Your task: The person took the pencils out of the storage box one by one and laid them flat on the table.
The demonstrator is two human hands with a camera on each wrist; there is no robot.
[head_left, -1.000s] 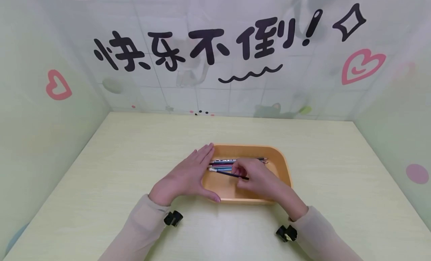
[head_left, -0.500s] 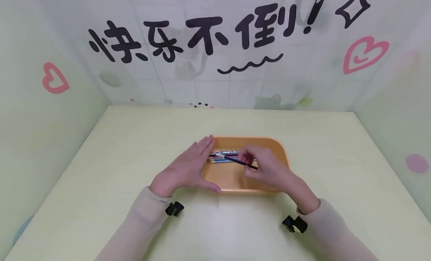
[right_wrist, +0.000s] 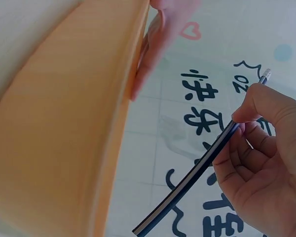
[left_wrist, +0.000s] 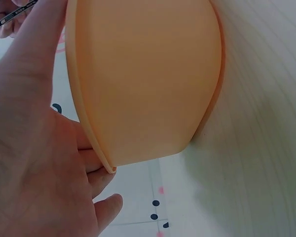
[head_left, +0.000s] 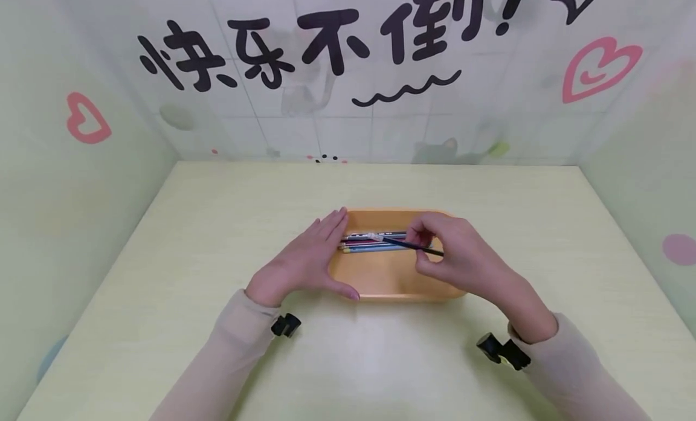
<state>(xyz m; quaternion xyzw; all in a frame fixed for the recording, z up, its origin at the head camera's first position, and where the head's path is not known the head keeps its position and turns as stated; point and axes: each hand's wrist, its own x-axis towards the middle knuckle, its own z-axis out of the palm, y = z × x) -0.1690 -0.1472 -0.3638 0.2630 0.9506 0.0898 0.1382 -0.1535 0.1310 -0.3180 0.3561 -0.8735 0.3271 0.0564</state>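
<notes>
A shallow orange tray (head_left: 370, 277) stands on the table, and several pencils (head_left: 372, 248) lie side by side along its far half. My left hand (head_left: 304, 258) rests at the tray's left end, fingers stretched along the rim and thumb at the near side. Between thumb and fingers my right hand (head_left: 462, 252) pinches a dark pencil (head_left: 399, 243) above the tray's right half. In the right wrist view this pencil (right_wrist: 187, 179) shows a pale stripe and a white eraser end, held slantwise beside the tray wall (right_wrist: 59, 123).
The pale wooden table (head_left: 228, 203) is enclosed by a printed back wall (head_left: 228, 131) and two pale green side walls (head_left: 43, 203). A small black camera (head_left: 285, 325) sits at the left wrist, another black camera (head_left: 502, 351) at the right.
My right hand has lifted the dark pencil from beside the others and moved right with it. The left hand stays at the tray's end. The head view has tilted downward.
</notes>
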